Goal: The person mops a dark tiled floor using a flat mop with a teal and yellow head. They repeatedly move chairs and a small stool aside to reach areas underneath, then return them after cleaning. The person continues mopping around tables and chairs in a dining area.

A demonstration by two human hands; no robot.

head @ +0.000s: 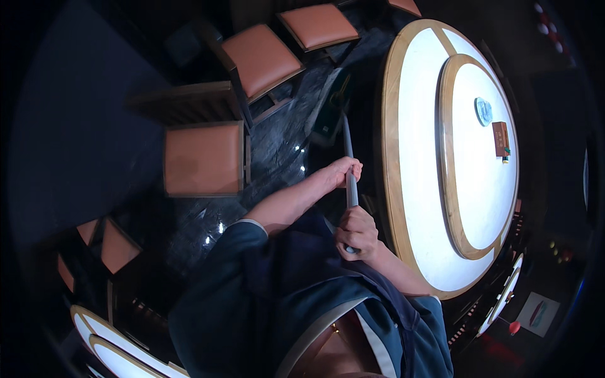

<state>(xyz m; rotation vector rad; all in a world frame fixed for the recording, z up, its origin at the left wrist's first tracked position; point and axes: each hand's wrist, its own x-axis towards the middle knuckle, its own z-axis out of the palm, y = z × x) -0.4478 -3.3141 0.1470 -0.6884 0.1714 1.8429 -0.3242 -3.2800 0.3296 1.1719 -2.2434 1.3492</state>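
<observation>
My left hand is closed around the middle of a grey pole. Below it in the picture, my right hand grips the same pole close to its end, which shows under the fingers. The pole runs away from me to a wide, flat dark green mop or broom head with a pale edge, lying on the dark glossy floor between the chairs and the big table. Whether the head is a mop or a broom, I cannot tell.
On my right stands a large round table with a white top and wooden rim, its raised turntable holding a small glass dish and a brown box. Chairs with orange seats stand to the left. Another round table is at lower left.
</observation>
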